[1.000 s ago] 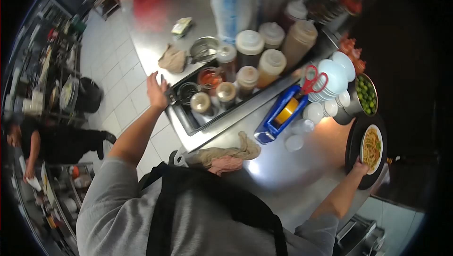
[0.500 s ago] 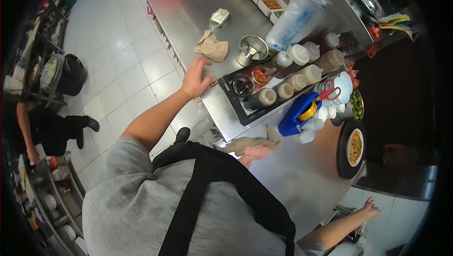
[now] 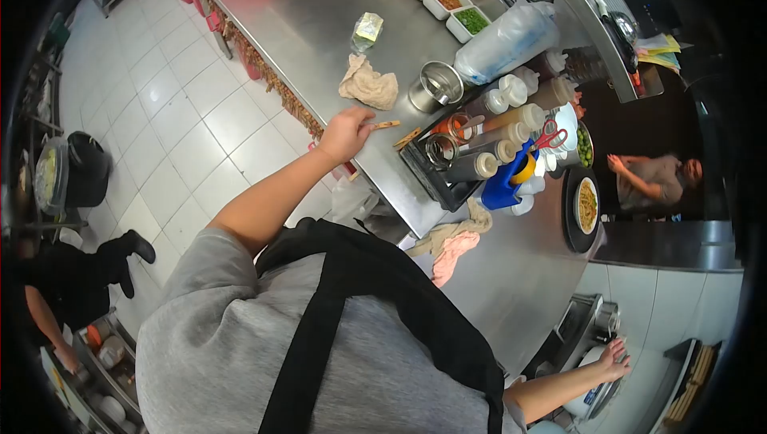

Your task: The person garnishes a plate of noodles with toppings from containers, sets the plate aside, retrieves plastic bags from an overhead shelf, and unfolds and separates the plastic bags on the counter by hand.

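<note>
The left hand (image 3: 346, 135) has closed its fingertips on a wooden clip (image 3: 387, 124) above the counter (image 3: 511, 290), the right hand (image 3: 613, 360) is open and empty — handling has shifted to the clip, while the noodle plate (image 3: 587, 205) rests unheld on a black disc (image 3: 570, 209).

The steel counter (image 3: 319, 26) runs past the left hand (image 3: 346, 134). Just beyond that hand sit a crumpled cloth (image 3: 367, 84) and a metal cup (image 3: 436, 86).
</note>
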